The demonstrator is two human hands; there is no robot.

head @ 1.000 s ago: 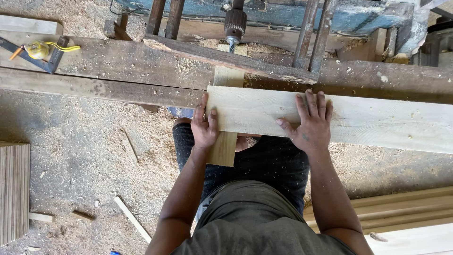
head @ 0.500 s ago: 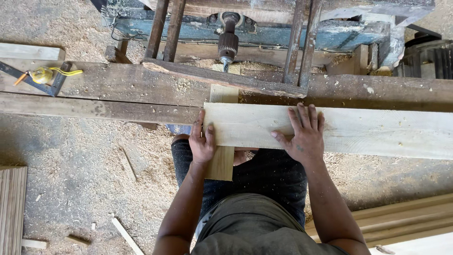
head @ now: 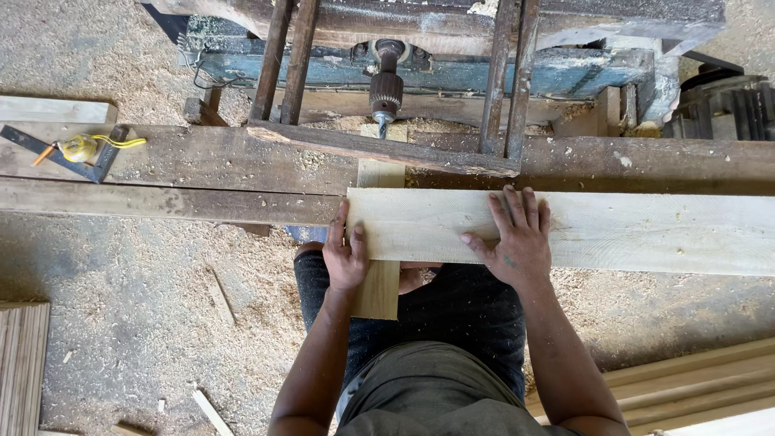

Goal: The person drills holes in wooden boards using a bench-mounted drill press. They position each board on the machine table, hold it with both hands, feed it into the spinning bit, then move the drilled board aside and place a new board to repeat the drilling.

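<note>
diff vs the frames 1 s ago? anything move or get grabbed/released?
The pale plank has slid a little to the person's left, its end nearer the drill bit. Nothing grabbed or released: left hand still grips the plank's end, right hand stays flat on top. The square is unmoved.

The pale plank point(head: 581, 230) is cream-yellow with faint straight grain. Beneath its left end, the short block point(head: 378, 287) is a warmer honey-tan. Behind the plank, the workbench beams point(head: 186, 173) are dark grey-brown, streaked and speckled with light sawdust. Beyond them, the machine body point(head: 517, 69) is faded blue-green with worn patches, and the drill chuck point(head: 386, 90) is rusty brown-black. Far left of the plank, a tape measure point(head: 81, 148) is bright yellow, beside a dark grey square point(head: 56, 153). Below the plank, the trousers point(head: 452, 323) are dark blue-black, finely flecked, and the shirt point(head: 436, 400) is olive-grey.
</note>
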